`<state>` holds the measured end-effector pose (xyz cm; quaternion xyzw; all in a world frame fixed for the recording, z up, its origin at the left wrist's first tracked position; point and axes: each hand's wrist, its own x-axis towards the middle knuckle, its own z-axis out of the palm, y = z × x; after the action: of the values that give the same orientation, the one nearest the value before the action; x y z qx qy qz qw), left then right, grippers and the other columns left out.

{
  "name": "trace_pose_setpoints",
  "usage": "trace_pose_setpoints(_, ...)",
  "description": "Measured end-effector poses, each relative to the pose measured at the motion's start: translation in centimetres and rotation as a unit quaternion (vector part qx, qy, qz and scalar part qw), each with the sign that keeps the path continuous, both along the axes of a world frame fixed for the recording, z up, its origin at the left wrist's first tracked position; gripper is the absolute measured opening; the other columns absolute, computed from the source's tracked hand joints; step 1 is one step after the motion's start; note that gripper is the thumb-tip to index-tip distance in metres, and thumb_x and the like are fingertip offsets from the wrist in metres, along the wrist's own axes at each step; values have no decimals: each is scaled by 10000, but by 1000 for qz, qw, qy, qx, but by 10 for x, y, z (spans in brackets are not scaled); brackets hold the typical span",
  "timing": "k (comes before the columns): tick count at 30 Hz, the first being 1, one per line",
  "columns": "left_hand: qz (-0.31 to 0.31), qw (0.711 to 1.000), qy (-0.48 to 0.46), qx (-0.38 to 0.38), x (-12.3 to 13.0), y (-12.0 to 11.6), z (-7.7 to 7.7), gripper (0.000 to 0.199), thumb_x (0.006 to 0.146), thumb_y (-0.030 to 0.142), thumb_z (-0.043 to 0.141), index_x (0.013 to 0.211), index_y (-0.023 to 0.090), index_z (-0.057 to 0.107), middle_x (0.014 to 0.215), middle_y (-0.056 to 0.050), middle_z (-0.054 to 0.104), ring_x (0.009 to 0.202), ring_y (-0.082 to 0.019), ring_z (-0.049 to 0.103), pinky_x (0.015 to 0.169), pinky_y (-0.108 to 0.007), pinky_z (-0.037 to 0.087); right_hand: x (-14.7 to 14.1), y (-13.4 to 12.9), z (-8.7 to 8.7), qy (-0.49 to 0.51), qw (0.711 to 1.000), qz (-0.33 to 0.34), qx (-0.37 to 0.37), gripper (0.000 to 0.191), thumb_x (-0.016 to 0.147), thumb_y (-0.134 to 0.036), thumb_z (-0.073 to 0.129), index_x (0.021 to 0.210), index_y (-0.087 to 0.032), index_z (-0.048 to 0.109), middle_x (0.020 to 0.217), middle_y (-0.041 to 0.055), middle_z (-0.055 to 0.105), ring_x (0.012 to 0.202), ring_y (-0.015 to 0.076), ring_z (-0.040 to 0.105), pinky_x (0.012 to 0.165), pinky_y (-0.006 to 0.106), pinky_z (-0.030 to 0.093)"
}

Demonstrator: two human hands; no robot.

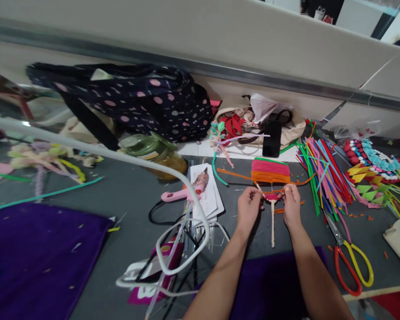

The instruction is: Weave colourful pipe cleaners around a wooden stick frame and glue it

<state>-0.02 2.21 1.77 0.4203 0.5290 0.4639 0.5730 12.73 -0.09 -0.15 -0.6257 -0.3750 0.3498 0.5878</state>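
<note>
Both hands are pinched closed around an orange pipe cleaner (274, 192) stretched between them. My left hand (249, 205) grips its left part and my right hand (291, 201) its right part. Just beyond lies a flat panel of pink and orange pipe cleaners (270, 170), with a green strip along its far edge and loose orange ends sticking out sideways. Below the held strip is a small dark pink piece (271, 197), partly hidden by the strip. A cream fuzzy stem (272, 224) runs from it towards me. Short orange pieces (280, 210) lie beside my right hand.
Colourful pipe cleaners (330, 173) and open-looking scissors (348, 253) lie at right. Left of my arm are a pink glue gun (178, 194), cards (208, 200) and a looping white cable (200, 213). A phone (272, 138) leans on a cream bag (296, 126) behind.
</note>
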Motion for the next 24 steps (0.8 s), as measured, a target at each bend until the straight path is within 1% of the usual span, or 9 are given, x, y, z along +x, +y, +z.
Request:
trace_pose_setpoints(3, 25, 998, -57, -23, 4, -1, 2, 178, 681, 325, 596, 719, 156, 559, 598, 21, 560, 533, -118, 562, 444, -222, 493, -2, 2, 1, 98, 993, -49, 41, 193, 837, -414, 438, 812, -222, 441, 699, -45, 445, 592, 117, 502, 613, 243, 426)
trace_pose_setpoints(6, 47, 991, -117, -54, 6, -1, 4, 190, 649, 317, 627, 709, 148, 563, 612, 19, 568, 572, -124, 584, 508, -261, 537, -3, 3, 1, 122, 988, -74, 60, 190, 818, -407, 481, 811, -218, 464, 688, -48, 457, 582, 110, 481, 605, 237, 410)
trace_pose_setpoints(10, 67, 975, -192, -91, 7, 0, 6, 183, 623, 278, 648, 683, 145, 538, 647, -4, 622, 555, -114, 600, 561, -275, 547, -5, 5, -2, 104, 988, -100, 55, 184, 824, -391, 476, 793, -210, 464, 660, -55, 452, 563, 101, 445, 580, 224, 387)
trace_pose_setpoints(13, 61, 957, -254, -127, 8, 0, 7, 195, 621, 256, 646, 699, 157, 497, 718, -37, 668, 576, -138, 641, 578, -291, 550, -6, 5, -3, 83, 991, -98, 39, 209, 835, -399, 467, 756, -205, 462, 623, -63, 443, 530, 95, 422, 543, 218, 370)
trace_pose_setpoints(15, 51, 947, -280, -147, 9, -1, 7, 206, 631, 243, 638, 714, 173, 462, 678, -19, 655, 578, -159, 660, 586, -313, 555, -6, 5, -3, 70, 993, -90, 26, 231, 839, -419, 470, 754, -204, 469, 613, -64, 456, 500, 92, 415, 514, 219, 363)
trace_pose_setpoints(17, 45, 942, -291, -158, 10, -1, 7, 219, 652, 247, 633, 726, 186, 436, 604, 17, 614, 571, -175, 668, 594, -338, 561, -6, 4, -3, 60, 995, -84, 12, 244, 838, -440, 474, 774, -204, 479, 621, -60, 484, 480, 94, 428, 494, 225, 368)
trace_pose_setpoints(19, 42, 938, -301, -164, 10, -2, 7, 238, 669, 270, 642, 742, 190, 429, 579, 33, 593, 576, -185, 673, 609, -363, 567, -5, 4, -4, 50, 995, -82, 1, 251, 839, -451, 472, 792, -205, 488, 636, -52, 507, 475, 100, 450, 488, 233, 384)
trace_pose_setpoints(24, 45, 928, -330, -169, 13, -6, 11, 312, 682, 341, 705, 801, 173, 470, 754, -36, 683, 669, -196, 687, 662, -396, 579, -7, 3, -2, 10, 997, -70, 6, 243, 852, -445, 458, 822, -205, 492, 669, -30, 527, 565, 134, 525, 511, 241, 422)
